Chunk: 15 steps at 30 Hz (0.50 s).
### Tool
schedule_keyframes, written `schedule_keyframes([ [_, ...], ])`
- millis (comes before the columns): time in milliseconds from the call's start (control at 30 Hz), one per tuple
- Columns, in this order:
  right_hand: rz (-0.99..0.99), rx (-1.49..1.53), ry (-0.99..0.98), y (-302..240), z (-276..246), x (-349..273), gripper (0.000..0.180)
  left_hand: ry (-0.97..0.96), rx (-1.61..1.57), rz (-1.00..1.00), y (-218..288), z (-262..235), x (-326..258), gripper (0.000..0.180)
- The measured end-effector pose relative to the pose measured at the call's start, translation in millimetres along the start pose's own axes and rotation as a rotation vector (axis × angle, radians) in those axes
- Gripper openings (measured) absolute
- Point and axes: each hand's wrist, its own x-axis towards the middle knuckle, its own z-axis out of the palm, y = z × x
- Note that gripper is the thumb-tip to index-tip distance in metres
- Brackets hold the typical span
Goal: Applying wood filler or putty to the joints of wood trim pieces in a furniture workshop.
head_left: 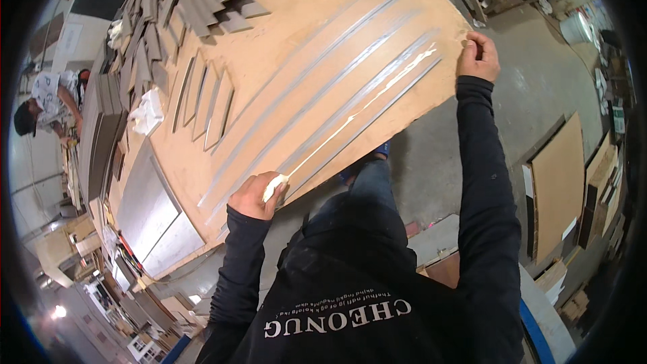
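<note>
My left hand is closed around a small cream-coloured wad at the near left edge of a broad tan board. From the wad a thin, uneven cream line runs far to the right over the board; whether it is glue or a strip I cannot tell. Long grey smeared bands lie roughly parallel to it. At the board's right corner my right hand has its fingers curled together, touching or nearly touching the edge. What they pinch, if anything, is too small to make out.
Grey-brown strips pile up at the board's far left. Several short strips, a crumpled white piece and grey sheets lie nearer. Panels lean at the right, by a white bucket. Another person works far left.
</note>
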Motion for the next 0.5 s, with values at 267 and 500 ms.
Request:
schedule_keyframes([
  [267,-0.019,0.009,-0.023,9,4,0,0.015,0.052,0.041,-0.097,-34,-14,-51,0.017],
  [500,-0.013,0.033,-0.048,16,6,2,0.015,0.110,0.084,-0.174,-62,-22,-94,0.018],
])
